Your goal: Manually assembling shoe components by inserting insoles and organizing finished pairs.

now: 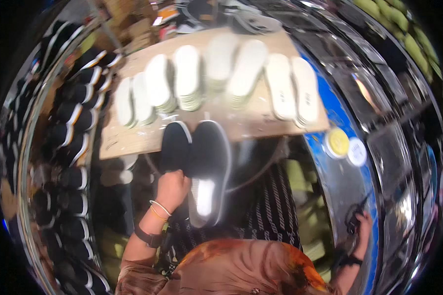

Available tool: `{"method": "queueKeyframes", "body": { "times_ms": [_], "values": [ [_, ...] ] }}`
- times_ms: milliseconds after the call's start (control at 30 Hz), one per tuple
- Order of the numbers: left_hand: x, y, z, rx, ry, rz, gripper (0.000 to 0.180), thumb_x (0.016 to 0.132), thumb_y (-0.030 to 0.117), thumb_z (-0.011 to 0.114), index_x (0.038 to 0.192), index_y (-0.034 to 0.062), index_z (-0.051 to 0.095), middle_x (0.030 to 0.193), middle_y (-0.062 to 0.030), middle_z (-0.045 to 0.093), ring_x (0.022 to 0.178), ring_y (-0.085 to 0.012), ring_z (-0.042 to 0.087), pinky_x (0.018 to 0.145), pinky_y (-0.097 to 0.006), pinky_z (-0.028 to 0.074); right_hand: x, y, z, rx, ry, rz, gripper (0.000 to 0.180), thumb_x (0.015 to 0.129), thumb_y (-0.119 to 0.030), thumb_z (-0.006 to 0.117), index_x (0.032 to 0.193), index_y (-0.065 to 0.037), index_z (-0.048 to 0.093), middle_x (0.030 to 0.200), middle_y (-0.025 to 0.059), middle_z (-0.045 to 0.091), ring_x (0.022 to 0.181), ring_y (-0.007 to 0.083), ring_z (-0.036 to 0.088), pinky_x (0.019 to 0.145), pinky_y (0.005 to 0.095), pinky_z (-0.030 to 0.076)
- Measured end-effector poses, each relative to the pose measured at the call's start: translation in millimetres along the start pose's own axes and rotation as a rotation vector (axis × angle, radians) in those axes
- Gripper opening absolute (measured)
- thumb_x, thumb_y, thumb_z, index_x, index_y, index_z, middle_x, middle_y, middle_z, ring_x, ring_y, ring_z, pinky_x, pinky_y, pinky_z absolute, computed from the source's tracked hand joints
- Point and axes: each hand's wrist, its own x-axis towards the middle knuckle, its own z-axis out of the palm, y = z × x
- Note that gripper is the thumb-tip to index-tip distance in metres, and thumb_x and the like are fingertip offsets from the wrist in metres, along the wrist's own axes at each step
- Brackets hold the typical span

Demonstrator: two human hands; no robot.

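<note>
My left hand [173, 189] is closed round the heel end of a black slip-on shoe [175, 147] with a white edge. Pressed beside it is a second black shoe [209, 152], its opening showing a pale, shiny inside. The toes of both point away from me, at the near edge of a wooden board. Off to the right, my right hand [363, 225] has its fingers on what looks like a pair of black scissors [352, 219], over a grey, blue-edged bench. Part of its grip is hidden and small.
Several stacks of whitish insoles [187, 73] stand on the wooden board [216, 115]. A yellow-lidded round tub [337, 142] and a white round lid [357, 151] sit on the blue-edged bench [342, 189]. Rows of black shoes [74, 115] line a rack at left. Dark trays [391, 147] stand at right.
</note>
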Motion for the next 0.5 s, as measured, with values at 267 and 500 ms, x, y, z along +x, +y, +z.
{"method": "queueKeyframes", "body": {
  "times_ms": [267,500],
  "values": [
    [-49.1,-53.9,-66.9,-0.409,0.064,0.114,0.023,0.068,0.013,0.061,0.088,0.0014,0.064,0.084,-0.0196,0.061,0.08,-0.0364,0.059,0.07,-0.037,0.048,-53.4,-93.4,116.9,0.315,-0.731,-0.221,0.037,0.087,-0.03,0.048,0.115,-0.005,0.048,0.059,0.0046,0.049,0.036,0.0102,0.038,0.035,0.0191,0.028],
    [-74.4,-59.4,-85.5,-0.289,-0.157,0.307,0.025,0.069,0.018,0.059,0.086,0.0,0.064,0.094,-0.0187,0.061,0.094,-0.035,0.056,0.089,-0.039,0.04,-141.6,-184.7,282.2,-0.387,-1.273,-0.958,0.063,0.058,-0.017,0.079,0.113,-0.005,0.05,0.093,0.0092,0.058,0.084,0.0232,0.056,0.077,0.0337,0.045]
  ]
}}
